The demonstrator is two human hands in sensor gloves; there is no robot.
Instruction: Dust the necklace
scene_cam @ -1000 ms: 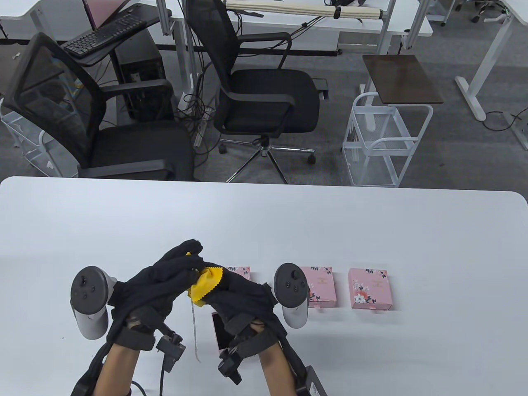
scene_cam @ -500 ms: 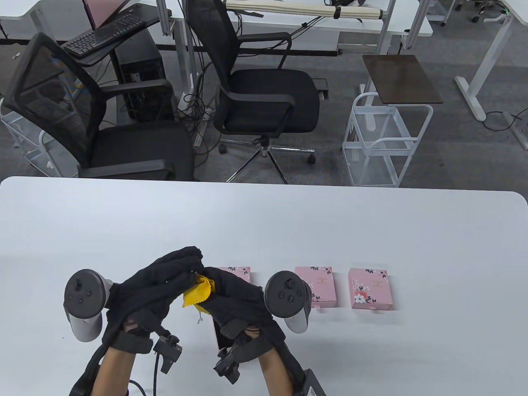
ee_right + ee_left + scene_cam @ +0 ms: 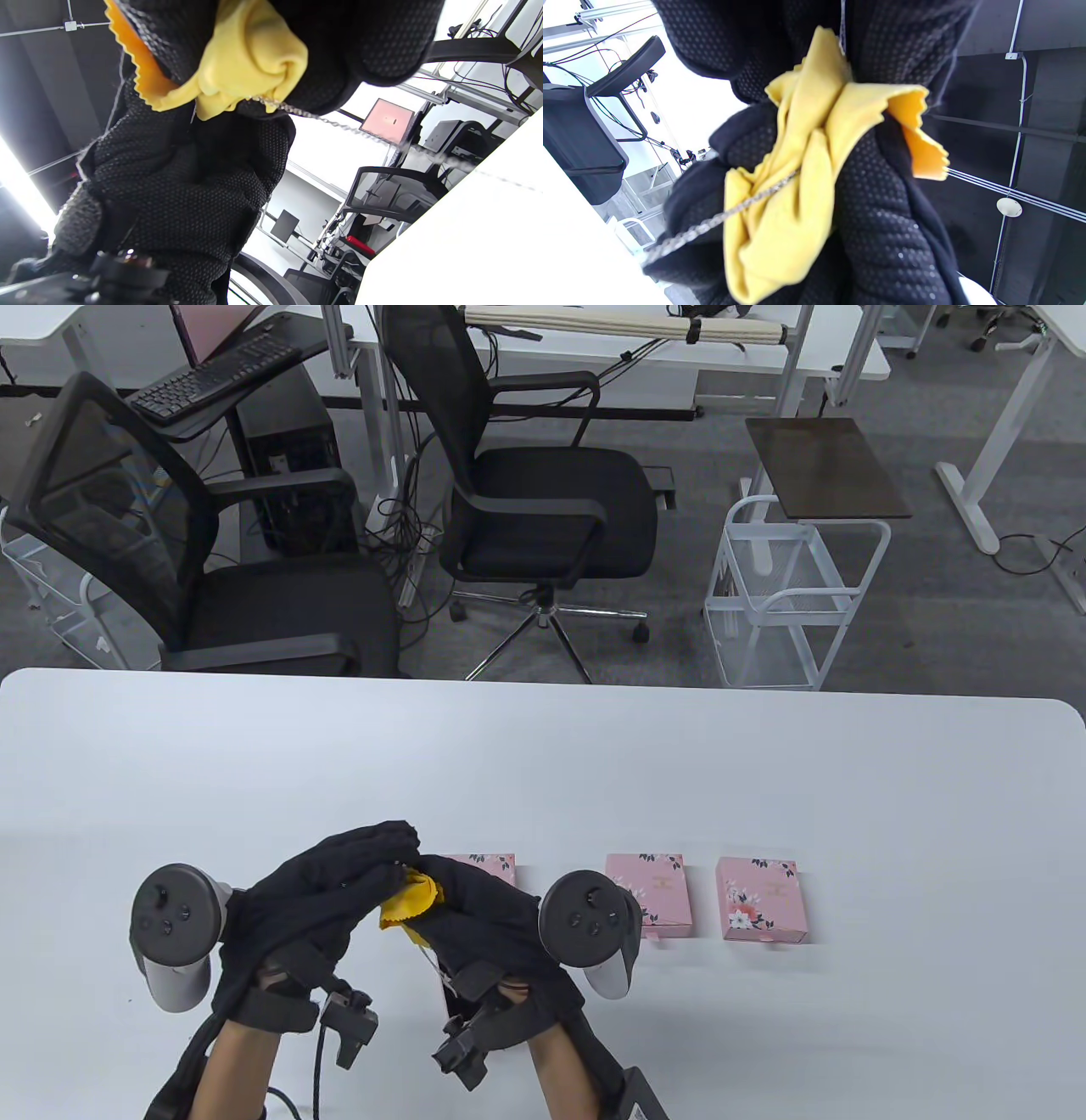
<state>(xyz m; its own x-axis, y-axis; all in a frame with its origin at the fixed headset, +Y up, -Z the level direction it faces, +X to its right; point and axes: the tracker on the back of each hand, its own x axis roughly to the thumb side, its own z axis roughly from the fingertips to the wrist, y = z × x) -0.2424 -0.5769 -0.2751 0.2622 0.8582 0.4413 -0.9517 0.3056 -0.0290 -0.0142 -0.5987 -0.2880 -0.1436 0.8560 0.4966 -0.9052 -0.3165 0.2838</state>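
A: Above the near left of the counter (image 3: 764, 780), the chain (image 3: 712, 220) is pinched inside the yellow cloth (image 3: 797, 169) by the right hand (image 3: 484, 916); the left hand (image 3: 322, 899) is curled round cloth and chain too.

B: If the pinch is loosened, the chain could slip out.

A: The clasp is hidden; most of the chain is covered.

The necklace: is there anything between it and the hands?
Only the yellow cloth. The right hand grips it bunched around the necklace chain, so cloth, not glove, meets the chain there. The left hand closes in beside it.
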